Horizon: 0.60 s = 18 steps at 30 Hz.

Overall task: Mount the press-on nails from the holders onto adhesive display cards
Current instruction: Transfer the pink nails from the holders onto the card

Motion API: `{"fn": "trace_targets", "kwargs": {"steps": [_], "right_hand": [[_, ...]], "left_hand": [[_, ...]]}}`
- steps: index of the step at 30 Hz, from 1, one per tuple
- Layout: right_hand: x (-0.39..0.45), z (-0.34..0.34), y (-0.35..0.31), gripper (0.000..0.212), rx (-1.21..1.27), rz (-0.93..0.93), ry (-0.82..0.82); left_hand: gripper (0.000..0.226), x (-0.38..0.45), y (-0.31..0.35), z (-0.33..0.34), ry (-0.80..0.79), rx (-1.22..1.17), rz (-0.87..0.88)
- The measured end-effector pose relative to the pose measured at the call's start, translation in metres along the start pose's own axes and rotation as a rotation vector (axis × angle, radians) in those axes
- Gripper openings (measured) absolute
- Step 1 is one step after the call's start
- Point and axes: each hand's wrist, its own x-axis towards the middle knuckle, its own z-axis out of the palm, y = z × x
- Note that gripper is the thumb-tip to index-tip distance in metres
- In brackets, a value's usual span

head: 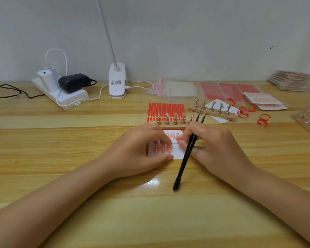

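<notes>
Right now both hands sit over the white display card point(175, 153), which lies flat on the wooden table point(79, 158), centre, near side. Left hand point(141, 145) covers the card's left part: fingers bent down w/ tips pressing on the card's middle, thumb lying along its near edge. Not gripping anything, just pressing. Right hand point(213, 142) is at the card's right edge, fingers curled round black tweezers point(188, 149); tweezer tips point far and up, blunt end hangs near, over the table. Right fingertips touch the card too.

Pink press-on nails point(162, 149) already stuck on the card: three in the near row, more in the far row, partly hidden by fingers.

Just beyond the hands: a wooden holder strip point(172, 125) w/ five metal stands; the rightmost carries a pink nail point(192, 116), others look bare. It rests on a sheet of red adhesive strips point(166, 109). A second holder strip point(211, 111) lies further right, on a white card, stands bare.

Far right: red sheets point(229, 91), clear bags point(174, 88), packed nail cards point(265, 101), curled red tape bits point(263, 119). Far left: power strip point(64, 97) w/ chargers, clip lamp point(117, 81) beside it.
</notes>
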Motion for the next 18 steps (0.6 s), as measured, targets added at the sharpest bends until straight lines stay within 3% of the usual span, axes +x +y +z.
{"fn": "trace_targets", "kwargs": {"steps": [8,18], "right_hand": [[-0.0013,0.0038,0.0020,0.012,-0.085,-0.088,0.027],[0.0005,0.0065,0.0012,0.020,-0.290,-0.197,0.109]], "left_hand": [[0.027,-0.0002,0.0005,0.0005,0.003,-0.028,-0.018],[0.027,0.0010,0.0005,0.0011,0.008,-0.035,-0.042]]}}
